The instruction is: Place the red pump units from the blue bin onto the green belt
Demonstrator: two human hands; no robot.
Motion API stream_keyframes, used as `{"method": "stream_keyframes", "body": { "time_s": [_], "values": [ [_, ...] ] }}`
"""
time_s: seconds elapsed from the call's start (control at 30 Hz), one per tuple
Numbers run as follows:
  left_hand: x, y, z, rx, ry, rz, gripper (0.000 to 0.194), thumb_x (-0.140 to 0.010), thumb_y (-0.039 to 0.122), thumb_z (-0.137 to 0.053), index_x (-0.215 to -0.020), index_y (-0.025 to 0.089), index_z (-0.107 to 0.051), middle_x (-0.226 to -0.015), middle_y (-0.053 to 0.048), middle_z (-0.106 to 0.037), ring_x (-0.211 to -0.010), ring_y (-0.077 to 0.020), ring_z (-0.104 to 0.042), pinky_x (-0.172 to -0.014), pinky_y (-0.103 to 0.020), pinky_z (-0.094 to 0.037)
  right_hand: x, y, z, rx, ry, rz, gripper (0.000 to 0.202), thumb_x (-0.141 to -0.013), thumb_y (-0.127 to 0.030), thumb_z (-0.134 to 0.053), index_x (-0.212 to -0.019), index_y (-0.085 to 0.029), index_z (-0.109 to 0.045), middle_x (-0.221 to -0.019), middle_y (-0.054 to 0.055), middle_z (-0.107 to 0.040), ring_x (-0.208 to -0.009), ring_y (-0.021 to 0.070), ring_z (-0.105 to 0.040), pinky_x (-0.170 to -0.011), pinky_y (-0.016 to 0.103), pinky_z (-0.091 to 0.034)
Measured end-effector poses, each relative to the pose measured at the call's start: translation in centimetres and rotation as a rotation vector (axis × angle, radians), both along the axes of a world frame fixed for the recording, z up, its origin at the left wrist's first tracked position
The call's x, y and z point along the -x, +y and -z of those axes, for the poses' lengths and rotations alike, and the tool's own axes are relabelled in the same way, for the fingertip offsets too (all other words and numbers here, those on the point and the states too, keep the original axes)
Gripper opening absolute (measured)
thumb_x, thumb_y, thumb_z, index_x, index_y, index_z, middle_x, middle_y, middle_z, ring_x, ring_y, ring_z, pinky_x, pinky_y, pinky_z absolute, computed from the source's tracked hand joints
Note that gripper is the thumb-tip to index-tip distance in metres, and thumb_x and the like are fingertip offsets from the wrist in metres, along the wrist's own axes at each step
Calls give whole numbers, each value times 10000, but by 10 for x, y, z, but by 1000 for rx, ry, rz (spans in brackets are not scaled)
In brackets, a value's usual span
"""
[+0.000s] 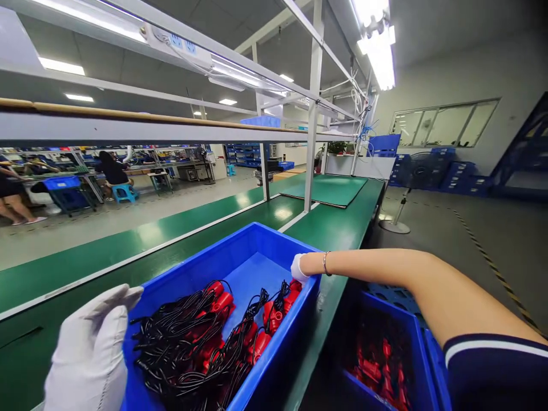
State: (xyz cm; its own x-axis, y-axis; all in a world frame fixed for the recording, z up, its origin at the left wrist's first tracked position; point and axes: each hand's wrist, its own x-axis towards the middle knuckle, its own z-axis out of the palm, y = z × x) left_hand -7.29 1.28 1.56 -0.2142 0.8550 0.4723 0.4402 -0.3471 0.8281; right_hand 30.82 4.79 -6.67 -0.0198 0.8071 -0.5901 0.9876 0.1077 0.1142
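A blue bin (254,240) rests on the green bench top, holding several red parts (274,315) with coiled black cables (175,337). My left hand (92,348), in a white glove, is at the bin's left rim, its fingers held together and bent over the edge, with the thumb apart. On the far right side of the bin is my right hand (299,268), also gloved in white. It reaches over the rim above the red parts, and its fingers are hidden inside the bin.
Below the bench at the right, a second blue bin (415,342) holds red parts. A white upright post (312,114) stands on the bench beyond the first bin, near a green mat (334,190). A standing fan (396,225) is on the floor at right.
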Motion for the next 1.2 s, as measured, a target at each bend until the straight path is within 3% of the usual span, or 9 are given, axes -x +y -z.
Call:
{"method": "stream_keyframes", "body": {
  "time_s": [0.17, 0.33, 0.5, 0.6, 0.67, 0.77, 0.9, 1.1, 1.2],
  "values": [
    [-15, 1, -2, -31, 19, 122, 441, -853, 598, -468, -1149, 302, -605, -1068, 52, -702, -1080, -251, -633, -1059, -517, -431, 8, 1, -10, 156, -156, 48, 284, -936, -383, -613, -1027, -116, -648, -1017, 66, -655, -958, 192, -631, -892, 416, -519],
    [-19, 12, 6, -2, 21, 246, 444, -857, 604, -478, -1145, 291, -606, -1113, 16, -689, -1079, -253, -632, -1076, -534, -398, 9, -6, -27, 109, -67, 56, 278, -936, -397, -608, -945, -123, -650, -937, 45, -655, -879, 166, -630, -843, 368, -523],
    [-22, 15, 9, 67, -17, 382, 445, -877, 596, -472, -1123, 247, -597, -1126, -31, -678, -1081, -238, -628, -1071, -472, -405, -14, -10, -86, -70, 171, 58, 300, -892, -398, -633, -767, -126, -609, -704, -1, -602, -652, 118, -573, -657, 267, -494],
    [-31, 12, 4, 116, -48, 503, 419, -904, 565, -458, -1113, 230, -598, -1097, -46, -689, -1051, -233, -642, -1019, -429, -446, -20, -13, -126, -177, 425, 97, 356, -906, -441, -512, -710, -147, -556, -589, -13, -541, -509, 94, -498, -483, 204, -396],
    [-40, 5, -1, 160, -35, 591, 394, -925, 536, -449, -1119, 228, -601, -1110, -54, -688, -1068, -230, -632, -1019, -407, -435, -9, -16, -141, -235, 594, 129, 420, -909, -509, -417, -694, -160, -506, -550, -15, -497, -456, 86, -458, -411, 188, -334],
    [-57, -6, -4, 268, -65, 715, 430, -918, 534, -494, -1198, 218, -575, -1222, -88, -645, -1158, -237, -579, -1059, -394, -378, 30, -20, -141, -305, 820, 147, 495, -873, -624, -354, -696, -173, -455, -544, -20, -461, -430, 80, -438, -370, 171, -300],
    [-73, -9, 2, 405, -426, 837, 584, -870, 598, -552, -1299, 207, -496, -1283, -108, -600, -1118, -235, -578, -926, -362, -450, 99, -26, -121, -362, 1030, 143, 554, -813, -716, -379, -705, -177, -454, -527, -26, -461, -412, 79, -437, -356, 160, -305],
    [-61, 6, 11, 574, -1236, 888, 495, -857, 611, -548, -847, 122, -619, -769, -52, -664, -660, -145, -600, -648, -259, -465, 167, -52, -110, -361, 1290, 184, 575, -890, -705, -383, -749, -165, -521, -515, -11, -539, -386, 68, -463, -396, 156, -354],
    [-45, 4, 9, 516, -1306, 992, 624, -841, 677, -487, -876, 74, -644, -670, -60, -630, -516, -150, -584, -486, -245, -417, 177, -65, -103, -240, 1404, 240, 569, -876, -721, -425, -786, -170, -537, -565, -5, -591, -374, 61, -457, -374, 148, -338]
  ]
}}
